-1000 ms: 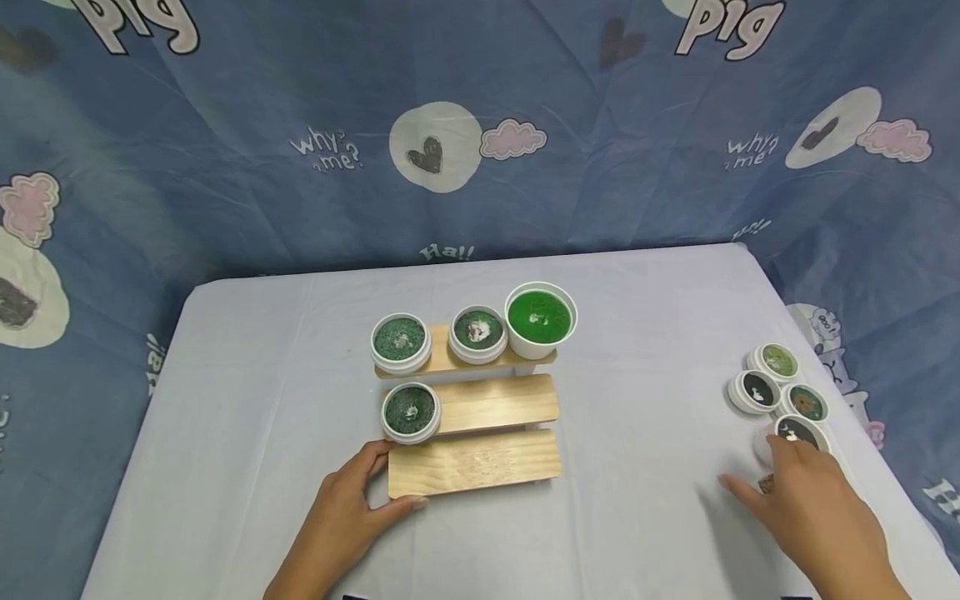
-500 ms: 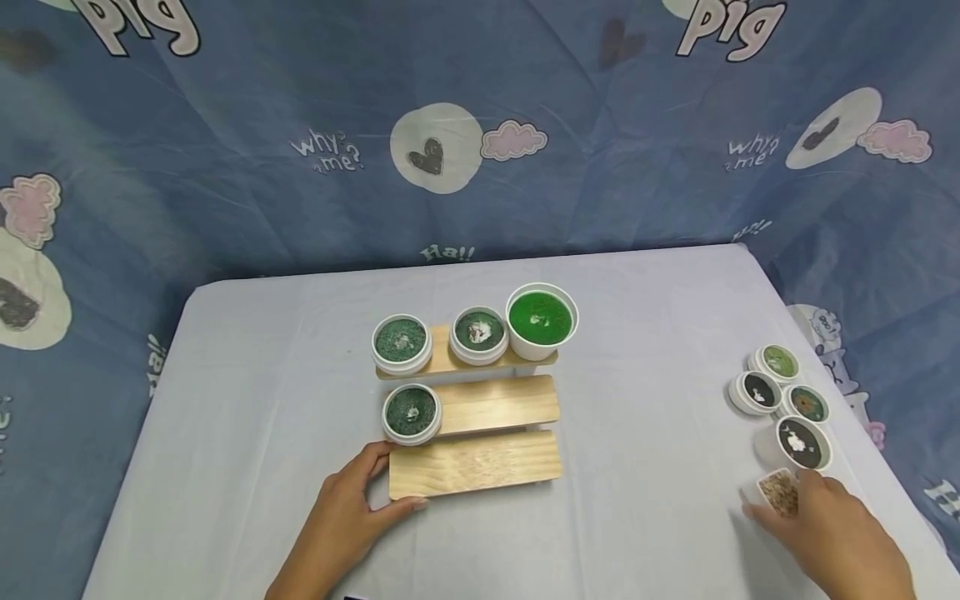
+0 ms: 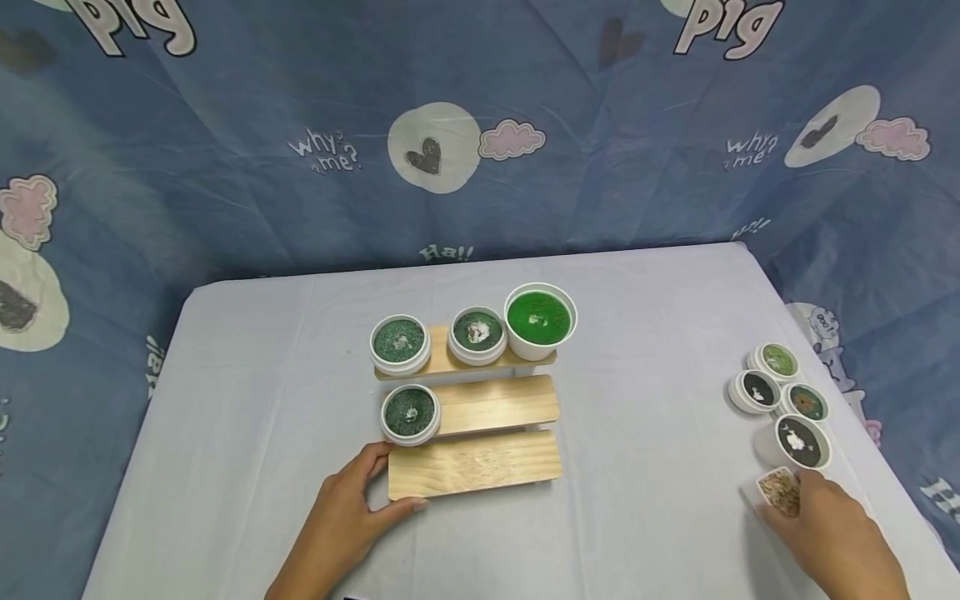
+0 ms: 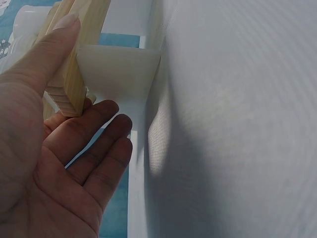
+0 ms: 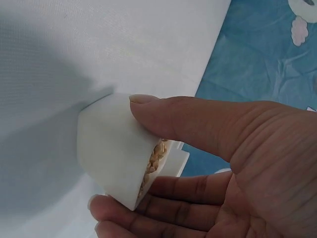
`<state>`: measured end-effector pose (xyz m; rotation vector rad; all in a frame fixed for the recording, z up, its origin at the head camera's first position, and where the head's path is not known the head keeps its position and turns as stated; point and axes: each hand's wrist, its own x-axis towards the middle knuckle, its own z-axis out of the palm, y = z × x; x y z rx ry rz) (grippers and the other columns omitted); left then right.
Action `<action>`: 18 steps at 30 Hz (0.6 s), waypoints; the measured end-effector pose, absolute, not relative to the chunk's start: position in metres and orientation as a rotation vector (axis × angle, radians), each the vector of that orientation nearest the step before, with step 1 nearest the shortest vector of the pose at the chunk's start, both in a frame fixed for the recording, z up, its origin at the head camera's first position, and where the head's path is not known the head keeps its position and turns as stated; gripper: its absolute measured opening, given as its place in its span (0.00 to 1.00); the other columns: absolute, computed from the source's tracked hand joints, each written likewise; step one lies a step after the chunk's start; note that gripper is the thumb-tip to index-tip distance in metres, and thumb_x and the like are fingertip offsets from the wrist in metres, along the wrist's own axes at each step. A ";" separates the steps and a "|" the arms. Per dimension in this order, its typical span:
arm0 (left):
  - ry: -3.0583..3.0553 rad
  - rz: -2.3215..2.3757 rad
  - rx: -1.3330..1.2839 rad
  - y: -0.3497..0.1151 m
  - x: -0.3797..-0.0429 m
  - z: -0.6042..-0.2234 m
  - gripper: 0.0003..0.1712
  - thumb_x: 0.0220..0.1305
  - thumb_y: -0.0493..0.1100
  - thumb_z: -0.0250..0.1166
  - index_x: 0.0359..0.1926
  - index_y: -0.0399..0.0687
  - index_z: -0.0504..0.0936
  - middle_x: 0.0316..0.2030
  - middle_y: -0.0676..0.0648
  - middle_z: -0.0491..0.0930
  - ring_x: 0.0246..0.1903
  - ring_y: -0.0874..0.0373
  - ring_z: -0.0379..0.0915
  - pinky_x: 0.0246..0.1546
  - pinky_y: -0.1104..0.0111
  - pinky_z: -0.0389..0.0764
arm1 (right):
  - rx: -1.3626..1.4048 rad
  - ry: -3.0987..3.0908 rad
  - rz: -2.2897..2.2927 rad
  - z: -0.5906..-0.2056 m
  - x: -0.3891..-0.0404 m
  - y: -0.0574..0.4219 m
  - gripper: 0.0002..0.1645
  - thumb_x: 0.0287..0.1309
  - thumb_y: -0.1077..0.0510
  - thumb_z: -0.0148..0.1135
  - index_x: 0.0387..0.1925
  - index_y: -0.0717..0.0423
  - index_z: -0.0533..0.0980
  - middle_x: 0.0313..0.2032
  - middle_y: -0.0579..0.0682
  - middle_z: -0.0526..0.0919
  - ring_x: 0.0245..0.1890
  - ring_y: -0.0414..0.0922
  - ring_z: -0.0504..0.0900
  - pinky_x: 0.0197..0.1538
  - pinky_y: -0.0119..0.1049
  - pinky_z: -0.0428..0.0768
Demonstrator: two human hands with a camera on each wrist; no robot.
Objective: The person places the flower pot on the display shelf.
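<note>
At the lower right of the head view, my right hand (image 3: 836,529) grips a small white pot (image 3: 780,492) filled with tan, grainy bits. In the right wrist view its thumb presses one flat white wall while the fingers curl round the other side. My left hand (image 3: 352,508) pinches the left end of the lowest step of a three-step wooden rack (image 3: 476,462), thumb at the front edge and fingertips behind. A pale upright support (image 4: 119,69) shows under the wood in the left wrist view. On the middle step's left end sits a white tub with dark green filling (image 3: 411,412).
Along the top step stand two round green-filled tubs (image 3: 401,342) and a taller cup with bright green filling (image 3: 538,318). Beyond my right hand, a white cup with dark filling (image 3: 798,442) and several small round tubs (image 3: 753,392) cluster near the right table edge.
My right hand has come down and back from over the dark-filled cup and taken hold of the small pot. The left hand and the rack have stayed in place.
</note>
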<state>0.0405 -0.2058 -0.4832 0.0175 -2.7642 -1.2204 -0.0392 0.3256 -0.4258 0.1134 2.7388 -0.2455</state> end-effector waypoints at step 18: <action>-2.764 -1.217 0.013 -0.206 0.040 -0.483 0.38 0.45 0.52 0.87 0.56 0.52 0.81 0.52 0.56 0.88 0.53 0.56 0.83 0.54 0.51 0.82 | 0.089 2.868 -0.297 -0.432 -0.036 0.319 0.47 0.58 0.47 0.76 0.60 0.81 0.67 0.53 0.83 0.74 0.51 0.80 0.75 0.49 0.73 0.75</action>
